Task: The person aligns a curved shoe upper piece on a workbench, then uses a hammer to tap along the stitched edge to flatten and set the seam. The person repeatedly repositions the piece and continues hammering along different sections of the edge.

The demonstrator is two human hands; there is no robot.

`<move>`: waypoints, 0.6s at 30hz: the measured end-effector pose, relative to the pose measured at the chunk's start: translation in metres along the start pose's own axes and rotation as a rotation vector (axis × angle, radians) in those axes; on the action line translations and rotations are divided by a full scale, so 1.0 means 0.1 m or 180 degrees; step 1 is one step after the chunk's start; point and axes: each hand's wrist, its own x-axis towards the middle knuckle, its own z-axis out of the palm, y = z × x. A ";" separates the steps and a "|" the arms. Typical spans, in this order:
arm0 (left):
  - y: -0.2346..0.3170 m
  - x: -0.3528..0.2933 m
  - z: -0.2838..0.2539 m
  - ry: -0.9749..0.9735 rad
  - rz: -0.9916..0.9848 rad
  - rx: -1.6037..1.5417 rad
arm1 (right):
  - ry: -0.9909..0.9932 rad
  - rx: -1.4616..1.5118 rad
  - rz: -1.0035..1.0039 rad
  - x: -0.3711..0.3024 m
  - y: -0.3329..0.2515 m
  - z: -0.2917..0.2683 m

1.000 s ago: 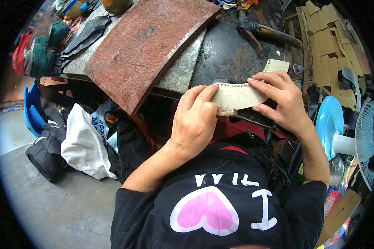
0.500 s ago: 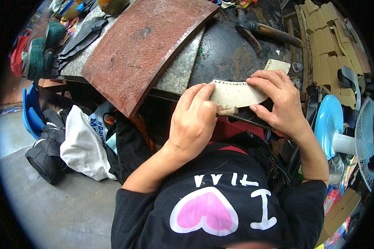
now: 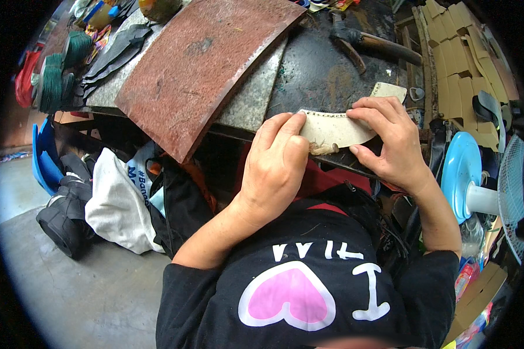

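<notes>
Pinching with fingers and thumb, the right hand (image 3: 393, 142) has its grip on a curved cream strip (image 3: 335, 129) at the near edge of the black worktop (image 3: 308, 70). The left hand (image 3: 273, 157) has fingertips on the strip's left end; I can't tell if that grip pinches. Past them lies a hammer (image 3: 387, 47).
</notes>
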 end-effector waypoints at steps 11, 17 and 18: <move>0.06 0.11 -0.02 -0.0191 -0.0054 0.0091 | 0.0381 -0.0354 0.0709 -0.08 0.58 -0.35; 0.06 0.14 -0.06 -0.0290 -0.0049 0.0169 | 0.0331 -0.0359 0.1003 -0.21 0.72 -0.22; 0.06 0.15 -0.06 -0.0323 -0.0058 0.0158 | 0.0433 -0.0285 0.1028 -0.21 0.72 -0.23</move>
